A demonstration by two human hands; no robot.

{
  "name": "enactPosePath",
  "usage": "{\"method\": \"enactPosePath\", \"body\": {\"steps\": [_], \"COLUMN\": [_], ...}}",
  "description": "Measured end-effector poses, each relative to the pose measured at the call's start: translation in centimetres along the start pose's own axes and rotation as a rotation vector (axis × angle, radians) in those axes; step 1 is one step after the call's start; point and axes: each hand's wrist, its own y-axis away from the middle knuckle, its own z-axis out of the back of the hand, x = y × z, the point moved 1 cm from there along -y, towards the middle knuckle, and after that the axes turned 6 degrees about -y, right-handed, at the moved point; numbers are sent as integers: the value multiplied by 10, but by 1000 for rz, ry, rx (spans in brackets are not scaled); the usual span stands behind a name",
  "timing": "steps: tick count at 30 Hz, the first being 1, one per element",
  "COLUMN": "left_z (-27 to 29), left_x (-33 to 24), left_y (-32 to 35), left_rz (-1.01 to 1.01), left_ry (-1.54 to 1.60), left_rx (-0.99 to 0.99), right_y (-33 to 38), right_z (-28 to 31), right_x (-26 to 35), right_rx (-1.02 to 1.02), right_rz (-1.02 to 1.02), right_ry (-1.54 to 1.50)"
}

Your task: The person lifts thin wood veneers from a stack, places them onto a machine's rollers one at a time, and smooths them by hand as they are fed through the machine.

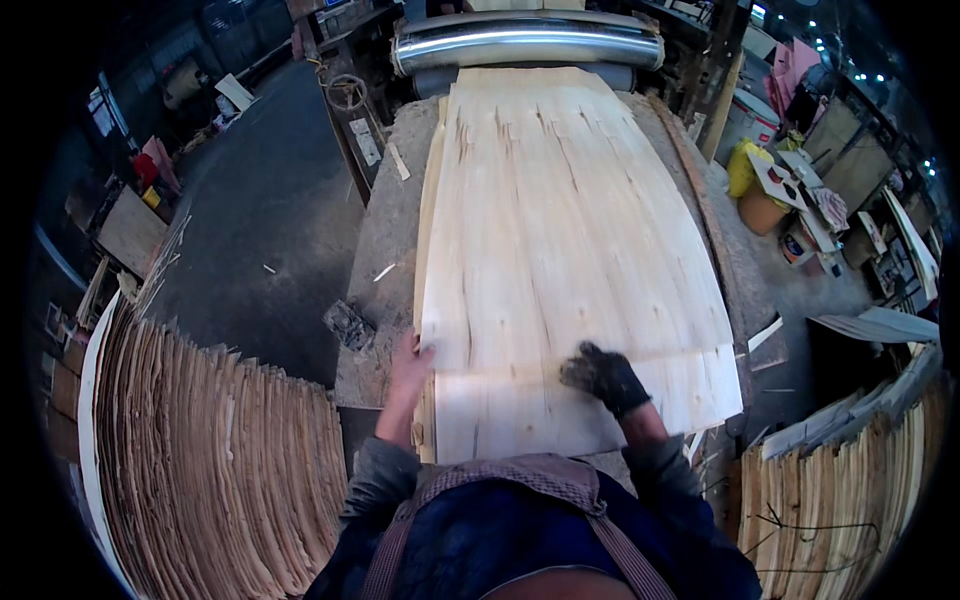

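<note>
Veneer sheet (565, 250), pale and thin with long grain lines and small splits, lies flat on a dusty tabletop (385, 250) and stretches away from the fingers toward a shiny metal roller (528, 42) at the far end. A second veneer piece (560, 405) lies nearest the person, its far edge meeting the long sheet right under the hands. The left hand (408, 368) is bare and sits at the left edge of the sheets, fingers curled over that edge and gripping it. The right hand (603, 376) wears a dark glove and presses down on top of the wood near the seam, fingers bent and loosely spread, holding nothing. Just left of the left fingers, a small dark lump of debris (349, 325) rests on the tabletop. Further left of the left fingers stands a tall stack of veneer sheets on edge (215, 460); another such stack (850, 460) stands to the right of the right fingers. A grey floor (260, 220) lies beyond.
</note>
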Motion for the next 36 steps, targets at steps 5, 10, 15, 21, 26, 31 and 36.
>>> {"method": "enactPosePath", "body": {"steps": [5,10,15,21,26,31,36], "left_z": [-33,-35,-27,-25,-24,-29,-25], "left_x": [18,21,26,29,3,-12,-33], "left_y": [36,36,36,34,37,39,37], "left_rz": [-165,-126,-92,-31,54,-43,-91], "left_ry": [-656,-651,-544,-198,182,419,539], "left_rx": [-5,11,14,72,94,173,189], "right_y": [-104,-184,-160,-35,50,106,137], "right_z": [-33,-33,-18,-12,-21,-7,52], "right_x": [46,67,32,-18,-44,-54,-57], "right_rx": [-45,283,362,442,222,-6,-215], "right_rz": [40,147,-14,-55,-359,-257,-197], "right_ry": [61,-163,3,250,7,127,42]}}
